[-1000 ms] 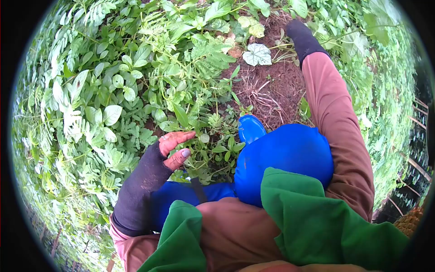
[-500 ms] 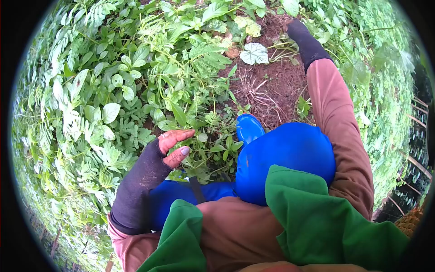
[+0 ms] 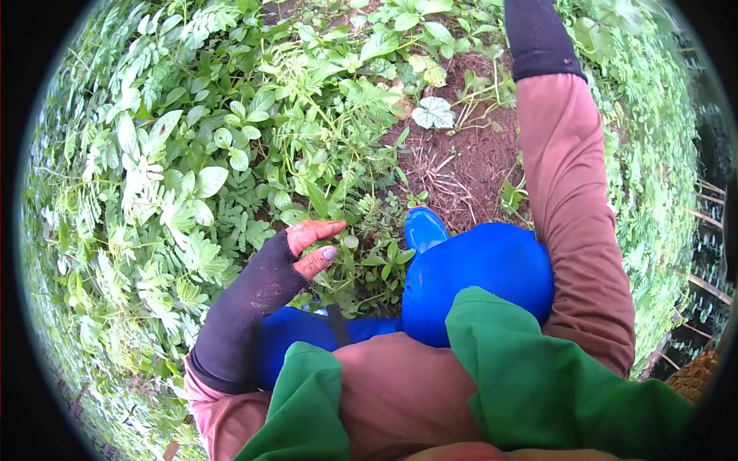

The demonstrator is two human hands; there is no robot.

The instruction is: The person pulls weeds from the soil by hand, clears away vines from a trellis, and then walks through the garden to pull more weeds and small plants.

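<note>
My left hand (image 3: 317, 247), in a dark fingerless sleeve, hangs above low green plants (image 3: 369, 269), left of my blue boot (image 3: 424, 228). Its thumb and fingers are apart with nothing between them. My right arm reaches to the top edge; only the dark sleeve (image 3: 540, 38) shows there, and the hand lies beyond the frame. Left of that sleeve a pale, white-veined leaf (image 3: 433, 113) lies over bare reddish soil (image 3: 484, 157), with thin green stems beside it.
Dense leafy plants (image 3: 154, 192) cover the left side and more greenery (image 3: 646, 177) the right. Dry stalks (image 3: 442, 180) lie on the soil. My blue-covered knee (image 3: 484, 269) is bent at the middle. Thin sticks (image 3: 707, 286) and a woven item (image 3: 692, 378) are at the right edge.
My right arm has stretched farther up, so its hand has left the view. My left hand sits slightly lower and to the right, still open.
</note>
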